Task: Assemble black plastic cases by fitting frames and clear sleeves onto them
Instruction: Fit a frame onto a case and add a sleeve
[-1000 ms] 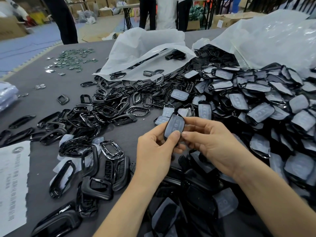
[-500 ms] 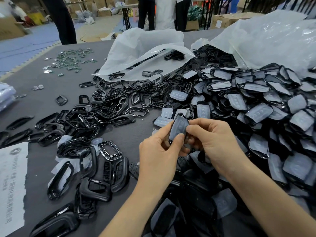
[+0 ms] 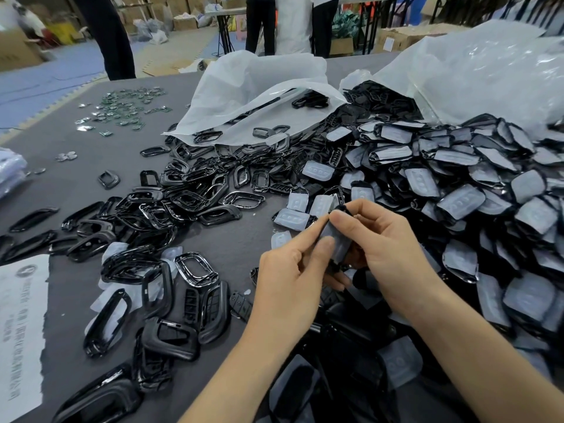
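**When Both Hands Hold One Case**

Where the flat grey table (image 3: 76, 184) shows bare at left, two crumpled, translucent white bags (image 3: 473, 71) spill parts across it. A deep heap of sleeved cases (image 3: 457, 203), glossy black under frosted clear covers, fills the right side. Loose black frames (image 3: 189, 203), rounded and open-centred, spread at centre-left. Over the near end of the heap, the left hand (image 3: 287, 285) and right hand (image 3: 387, 248) meet, wrists angled inward. Curled fingers (image 3: 319, 254) of both hands pinch one black case (image 3: 338, 239) in its clear sleeve, held tilted between them.
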Demonstrator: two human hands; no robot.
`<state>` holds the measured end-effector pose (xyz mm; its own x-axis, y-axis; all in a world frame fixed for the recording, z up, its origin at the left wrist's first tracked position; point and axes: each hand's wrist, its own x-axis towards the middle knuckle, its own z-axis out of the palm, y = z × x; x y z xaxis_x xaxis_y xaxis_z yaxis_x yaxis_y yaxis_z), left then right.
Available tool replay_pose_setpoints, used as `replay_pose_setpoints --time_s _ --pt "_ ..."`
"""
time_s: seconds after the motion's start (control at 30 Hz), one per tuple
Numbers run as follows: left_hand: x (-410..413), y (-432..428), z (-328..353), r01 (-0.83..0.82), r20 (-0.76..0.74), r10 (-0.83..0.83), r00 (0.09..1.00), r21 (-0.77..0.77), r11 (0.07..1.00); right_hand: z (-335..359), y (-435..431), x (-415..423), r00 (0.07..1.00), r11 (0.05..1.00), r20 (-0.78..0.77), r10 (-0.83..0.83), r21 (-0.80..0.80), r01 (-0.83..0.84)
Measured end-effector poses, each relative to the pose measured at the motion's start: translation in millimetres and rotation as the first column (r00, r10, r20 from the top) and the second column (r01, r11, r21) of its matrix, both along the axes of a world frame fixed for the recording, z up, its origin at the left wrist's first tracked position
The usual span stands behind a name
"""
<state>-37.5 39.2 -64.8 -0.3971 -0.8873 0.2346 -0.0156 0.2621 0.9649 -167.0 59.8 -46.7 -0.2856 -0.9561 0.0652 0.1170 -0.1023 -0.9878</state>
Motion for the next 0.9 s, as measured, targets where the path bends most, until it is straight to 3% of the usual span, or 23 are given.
replay_pose_setpoints --time_s 0.33,0.47,0.57,0.63,0.77,0.9 --pt "2 0 4 0.014 -0.101 -0.004 0.995 0.091 0.996 1 1 1 0.998 0.999 0.050 0.042 -0.023 -0.041" --pt "1 -1 3 -0.013 -0.060 0.019 0.998 0.098 0.995 -2 -1 1 0.999 0.999 -0.037 0.033 -0.017 -0.033" --pt "2 -1 2 -0.054 0.078 0.058 0.995 -0.052 0.997 -3 -2 0 0.982 1.000 -0.187 -0.012 -0.015 0.009" --pt "1 -1 0 -0.032 0.178 0.060 0.982 -0.152 0.988 -3 -2 1 0.978 0.999 -0.205 -0.032 -0.014 0.030" --pt "-1 1 3 -0.053 0.227 0.192 0.955 -0.504 0.862 1 0 0 0.996 0.999 -0.082 -0.035 0.023 0.037" --pt "-2 -2 -2 0.012 0.189 0.178 0.966 -0.718 0.695 8 -1 -8 0.994 0.989 0.092 -0.051 0.145 0.037"
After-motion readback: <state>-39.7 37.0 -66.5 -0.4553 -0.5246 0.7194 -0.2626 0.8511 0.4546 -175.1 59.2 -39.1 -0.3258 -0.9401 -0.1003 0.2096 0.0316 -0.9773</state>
